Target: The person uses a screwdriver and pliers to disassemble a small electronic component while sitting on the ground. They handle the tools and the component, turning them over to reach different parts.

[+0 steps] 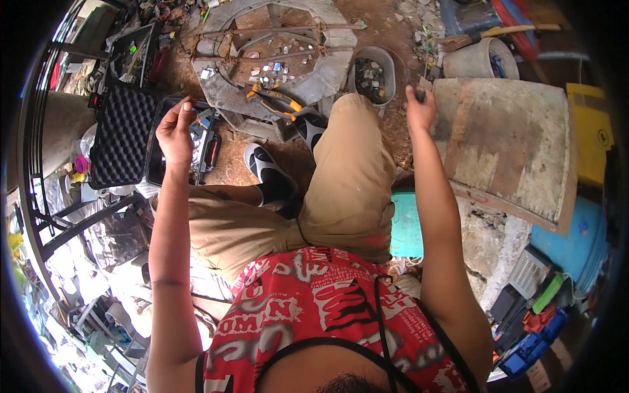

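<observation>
My left hand point(175, 136) is raised over the black hard case point(154, 171). Its thumb and fingers are pinched together, and whatever they may hold is too small to make out. Far to the right, my right hand point(421, 116) is closed around a small dark object point(420, 96), beside the left edge of a worn wooden board. Between the hands stands a low grey frame point(331, 72) with a round opening, where small pale and coloured chips point(275, 69) lie. Orange-and-black handled pliers point(275, 99) rest on its near edge.
The case's foam-lined lid point(121, 139) stands open at left. A bucket point(391, 77) of dark fragments sits right of the frame. At right are the wooden board point(504, 141), a tilted pale bucket point(468, 60), a broom point(458, 42) and a blue drum point(576, 242). My legs straddle the middle.
</observation>
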{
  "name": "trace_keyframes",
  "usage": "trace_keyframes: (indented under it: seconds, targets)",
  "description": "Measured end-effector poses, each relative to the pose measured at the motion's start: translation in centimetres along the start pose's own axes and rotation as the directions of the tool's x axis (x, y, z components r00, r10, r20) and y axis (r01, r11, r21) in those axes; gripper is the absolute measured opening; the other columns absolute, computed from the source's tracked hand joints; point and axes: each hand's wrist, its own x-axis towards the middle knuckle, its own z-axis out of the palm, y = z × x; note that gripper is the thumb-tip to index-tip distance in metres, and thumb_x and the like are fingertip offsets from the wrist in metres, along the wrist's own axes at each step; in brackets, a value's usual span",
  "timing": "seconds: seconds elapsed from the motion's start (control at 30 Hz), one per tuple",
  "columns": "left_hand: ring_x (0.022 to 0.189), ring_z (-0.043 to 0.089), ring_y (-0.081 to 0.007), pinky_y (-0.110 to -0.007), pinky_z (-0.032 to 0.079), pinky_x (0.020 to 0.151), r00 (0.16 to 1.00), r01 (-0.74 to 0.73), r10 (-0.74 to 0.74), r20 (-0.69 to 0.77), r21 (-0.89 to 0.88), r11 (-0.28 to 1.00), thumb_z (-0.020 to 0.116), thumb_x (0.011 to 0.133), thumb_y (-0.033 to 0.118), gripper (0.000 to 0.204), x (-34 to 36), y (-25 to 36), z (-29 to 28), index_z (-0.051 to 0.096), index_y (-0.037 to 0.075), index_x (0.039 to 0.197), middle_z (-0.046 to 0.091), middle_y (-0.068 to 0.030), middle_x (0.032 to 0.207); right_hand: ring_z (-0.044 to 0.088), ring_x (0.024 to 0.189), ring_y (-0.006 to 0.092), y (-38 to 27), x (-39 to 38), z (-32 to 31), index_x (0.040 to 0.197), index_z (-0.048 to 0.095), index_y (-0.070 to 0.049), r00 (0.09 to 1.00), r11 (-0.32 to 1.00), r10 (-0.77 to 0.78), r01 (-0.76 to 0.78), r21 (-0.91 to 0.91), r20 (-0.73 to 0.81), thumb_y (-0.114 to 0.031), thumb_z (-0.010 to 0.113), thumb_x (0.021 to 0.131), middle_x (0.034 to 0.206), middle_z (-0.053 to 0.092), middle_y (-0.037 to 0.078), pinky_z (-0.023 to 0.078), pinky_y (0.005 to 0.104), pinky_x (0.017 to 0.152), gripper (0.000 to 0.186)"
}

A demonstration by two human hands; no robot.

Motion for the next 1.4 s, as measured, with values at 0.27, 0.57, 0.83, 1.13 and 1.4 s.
trace_keyframes:
  seconds: [0.27, 0.57, 0.83, 1.13, 1.4]
  targets:
    - [0.08, 0.067, -0.0151, -0.028, 0.051, 0.072, 0.989, -0.146, 0.107, 0.104, 0.525, 0.839, 0.072, 0.087, 0.017, 0.019, 6.4, -3.6, -1.6, 0.07, 0.004, 0.1, 0.069, -0.0082, 0.087, 0.055, 0.064, 0.0078, -7.2, -6.6, -5.3, 0.117, 0.056, -0.007, 0.962, 0.874, 0.121, -0.22, 0.433, 0.246, -0.023, 0.07, 0.091, 0.097, 0.067, 0.006, 0.042, 0.0221, 0.053, 0.034]
    - [0.094, 0.064, -0.0352, -0.041, 0.052, 0.081, 0.867, -0.494, 0.194, 0.458, 0.743, 0.452, 0.063, 0.086, 0.014, 0.03, 11.3, -4.1, 0.6, 0.067, 0.012, 0.116, 0.065, -0.0142, 0.107, 0.055, 0.065, 0.0079, -10.9, -7.1, -4.9, 0.12, 0.056, -0.004, 0.939, 0.865, 0.039, -0.202, 0.458, 0.341, -0.021, 0.067, 0.094, 0.104, 0.068, 0.009, 0.042, 0.023, 0.054, 0.032]
    - [0.088, 0.066, -0.0295, -0.036, 0.053, 0.077, 0.908, -0.402, 0.113, 0.403, 0.767, 0.501, 0.074, 0.081, 0.019, 0.023, 10.2, -3.8, 0.3, 0.068, 0.008, 0.101, 0.066, -0.0115, 0.1, 0.055, 0.066, 0.0077, -10.3, -7.3, -4.6, 0.12, 0.055, -0.005, 0.936, 0.879, 0.046, -0.204, 0.432, 0.349, -0.021, 0.068, 0.093, 0.104, 0.068, 0.008, 0.043, 0.0233, 0.054, 0.034]
    - [0.081, 0.054, -0.0049, -0.023, 0.047, 0.075, 0.962, -0.081, 0.026, 0.272, 0.195, 0.977, 0.069, 0.091, 0.01, 0.016, 5.6, -4.9, -0.1, 0.06, 0.004, 0.103, 0.06, 0.0037, 0.086, 0.053, 0.066, 0.0065, -14.8, -7.4, -5.3, 0.131, 0.054, -0.008, 0.915, 0.908, -0.142, -0.031, 0.418, 0.378, -0.007, 0.065, 0.089, 0.093, 0.063, 0.002, 0.042, 0.021, 0.055, 0.043]
    - [0.08, 0.059, -0.0057, -0.023, 0.05, 0.075, 0.96, 0.045, -0.105, 0.259, 0.229, 0.972, 0.072, 0.088, 0.012, 0.026, 1.3, -4.6, 2.2, 0.068, 0.0, 0.111, 0.07, -0.0015, 0.089, 0.063, 0.08, 0.0214, -26.1, -13.1, -1.1, 0.133, 0.055, -0.008, 0.533, 0.759, -0.617, 0.598, 0.257, 0.579, 0.005, 0.062, 0.078, 0.102, 0.064, 0.01, 0.051, 0.0302, 0.078, 0.057]
